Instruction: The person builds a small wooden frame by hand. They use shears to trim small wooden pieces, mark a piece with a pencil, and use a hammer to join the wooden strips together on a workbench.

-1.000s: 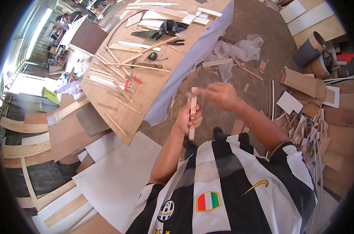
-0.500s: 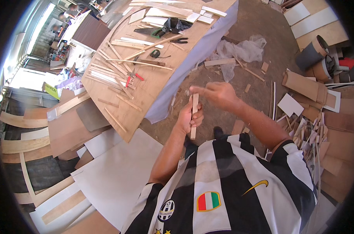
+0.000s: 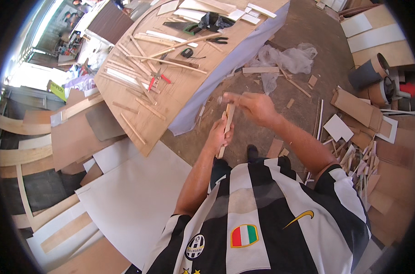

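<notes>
My left hand point(image 3: 218, 136) is wrapped round a short, pale wooden stick point(image 3: 229, 113), which stands at a slant in front of my body with its lower end showing below the fist. Just above the stick's top end is my right hand point(image 3: 257, 108), its fingers curled closed and smeared by motion. A blurred greyish patch shows at its fingertips; what it is, I cannot make out. Left of both hands is the edge of a plywood table point(image 3: 171, 98), where red-handled pliers point(image 3: 159, 79) lie among several thin wood strips point(image 3: 133, 132).
A tape measure point(image 3: 187, 53), black-handled pliers point(image 3: 219, 40) and a green-handled saw point(image 3: 182, 26) lie farther along the table. Crumpled clear plastic point(image 3: 287, 59) and wood scraps point(image 3: 261, 70) litter the floor. Large white sheets point(image 3: 139, 187) lie at lower left; offcuts point(image 3: 360, 169) are heaped at right.
My right hand has shifted slightly left over the stick's top. The stick leans more, its lower end swung left, still in my left hand. The whole view has shifted slightly.
</notes>
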Motion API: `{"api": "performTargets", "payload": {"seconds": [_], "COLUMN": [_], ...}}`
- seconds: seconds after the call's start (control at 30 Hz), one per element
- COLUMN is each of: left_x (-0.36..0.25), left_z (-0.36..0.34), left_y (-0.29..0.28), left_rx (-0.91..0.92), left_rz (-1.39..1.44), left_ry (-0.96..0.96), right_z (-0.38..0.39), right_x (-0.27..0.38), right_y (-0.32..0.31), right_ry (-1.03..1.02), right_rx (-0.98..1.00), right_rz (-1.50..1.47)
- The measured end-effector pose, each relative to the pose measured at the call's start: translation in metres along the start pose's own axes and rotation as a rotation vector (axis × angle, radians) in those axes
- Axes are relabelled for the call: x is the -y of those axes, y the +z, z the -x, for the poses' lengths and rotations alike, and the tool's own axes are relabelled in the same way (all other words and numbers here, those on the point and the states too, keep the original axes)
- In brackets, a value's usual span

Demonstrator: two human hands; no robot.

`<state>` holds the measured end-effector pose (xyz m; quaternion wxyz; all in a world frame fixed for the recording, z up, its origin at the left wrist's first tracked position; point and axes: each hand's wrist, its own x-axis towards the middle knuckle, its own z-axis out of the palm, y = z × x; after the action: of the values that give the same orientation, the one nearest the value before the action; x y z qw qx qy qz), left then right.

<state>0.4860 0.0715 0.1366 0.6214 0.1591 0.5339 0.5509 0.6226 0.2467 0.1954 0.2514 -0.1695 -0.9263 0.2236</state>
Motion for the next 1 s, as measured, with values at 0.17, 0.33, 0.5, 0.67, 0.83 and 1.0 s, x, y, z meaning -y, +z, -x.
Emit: {"api": "performTargets", "payload": {"seconds": [0.17,0.33,0.5,0.67,0.83,1.0], "left_x": [-0.002,-0.001,-0.003,0.021,-0.005,-0.019], "left_z": [0.012,0.026,0.037,0.048,0.070,0.063], "left_y": [-0.017,-0.064,-0.122,-0.218,-0.269,-0.325], "left_rx": [-0.107,-0.238,-0.401,-0.745,-0.791,-0.738], "left_rz": [-0.034,0.110,0.417,0.190,0.221,0.141], "left_ry": [0.071,0.201,0.350,0.367,0.319,0.277], "right_z": [-0.013,-0.040,-0.060,-0.088,-0.119,-0.150], "right_x": [0.004,0.035,0.055,0.084,0.108,0.138], "right_y": [0.036,0.081,0.138,0.202,0.252,0.286], "right_ry": [0.074,0.188,0.308,0.095,0.230,0.444], "right_rx": [0.107,0.084,0.275,0.309,0.315,0.475], "right_rz": [-0.033,-0.284,-0.338,-0.308,-0.255,-0.343]}}
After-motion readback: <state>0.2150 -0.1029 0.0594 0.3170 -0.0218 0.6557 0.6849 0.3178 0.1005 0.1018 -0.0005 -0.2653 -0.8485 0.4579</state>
